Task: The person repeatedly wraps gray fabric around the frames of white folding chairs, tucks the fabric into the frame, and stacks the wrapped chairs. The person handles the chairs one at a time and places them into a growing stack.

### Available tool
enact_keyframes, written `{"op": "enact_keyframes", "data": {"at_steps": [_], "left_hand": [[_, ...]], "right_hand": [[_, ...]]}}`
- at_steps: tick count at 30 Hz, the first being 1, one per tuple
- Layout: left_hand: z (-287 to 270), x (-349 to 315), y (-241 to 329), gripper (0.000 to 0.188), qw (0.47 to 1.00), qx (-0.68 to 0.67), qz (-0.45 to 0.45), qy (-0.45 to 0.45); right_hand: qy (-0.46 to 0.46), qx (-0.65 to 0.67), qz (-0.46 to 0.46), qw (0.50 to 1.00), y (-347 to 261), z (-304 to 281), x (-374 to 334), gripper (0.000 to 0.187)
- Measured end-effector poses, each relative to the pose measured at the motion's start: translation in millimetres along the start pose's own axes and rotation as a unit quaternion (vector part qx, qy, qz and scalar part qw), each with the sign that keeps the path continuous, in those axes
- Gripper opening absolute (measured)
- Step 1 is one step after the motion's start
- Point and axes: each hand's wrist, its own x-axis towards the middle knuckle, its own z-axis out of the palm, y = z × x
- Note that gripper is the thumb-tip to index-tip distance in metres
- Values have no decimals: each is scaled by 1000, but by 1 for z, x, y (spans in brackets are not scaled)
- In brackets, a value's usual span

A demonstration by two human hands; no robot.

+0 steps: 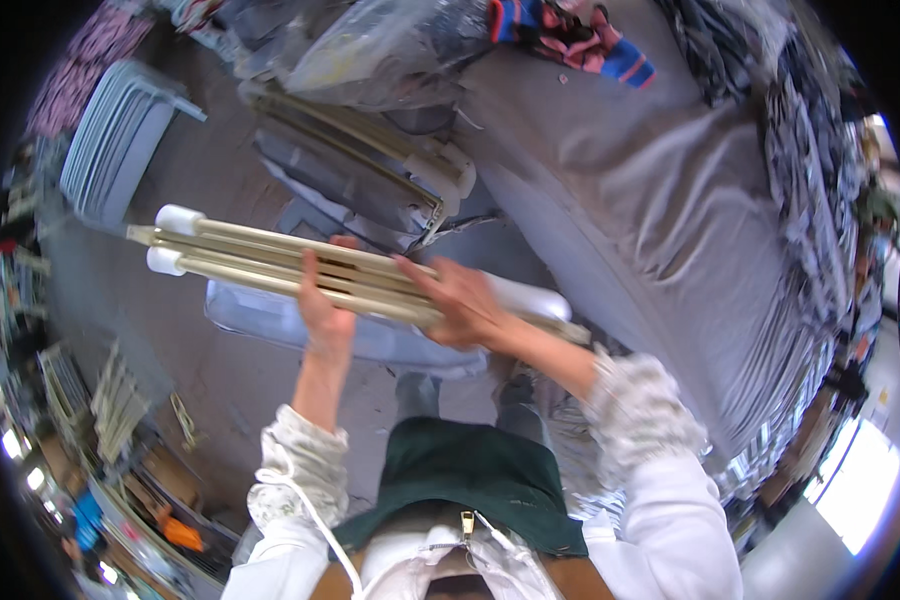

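Both my hands hold a folded cream metal tube frame [370, 282] with white end caps, lying across in front of me and slightly tilted down to the right. My left hand [325, 305] is wrapped round its middle, thumb on top. My right hand [463, 303] grips it further right, near a thick white tube end. Beneath the frame lies a plastic-wrapped whitish bundle [240, 308], partly covered by it. A similar cream tube frame [370, 135] with white ends rests on a grey wrapped bundle [320, 175] just beyond.
At right a large surface covered in grey cloth [650, 190] slopes alongside me. Clear plastic sheeting [380, 50] and a striped cloth [625, 62] lie at the far side. Pale blue metal frames [120, 140] stand stacked at far left. More cream frames [120, 400] lean at left.
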Motion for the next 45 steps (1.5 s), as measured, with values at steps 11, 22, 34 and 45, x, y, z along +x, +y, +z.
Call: {"op": "enact_keyframes", "data": {"at_steps": [11,22,34,45], "left_hand": [[-119,353,4,58,981,157,103,50],[-159,465,-39,60,867,497,6,34],[-105,250,-176,63,643,758,86,63],[-152,-215,-433,49,378,815,-290,-331]], "right_hand": [[163,-88,26,982,138,222,201,76],[355,224,274,865,26,322,-115,53],[559,-12,822,-104,-73,351,-979,82],[348,-189,916,-57,10,400,-1112,91]]}}
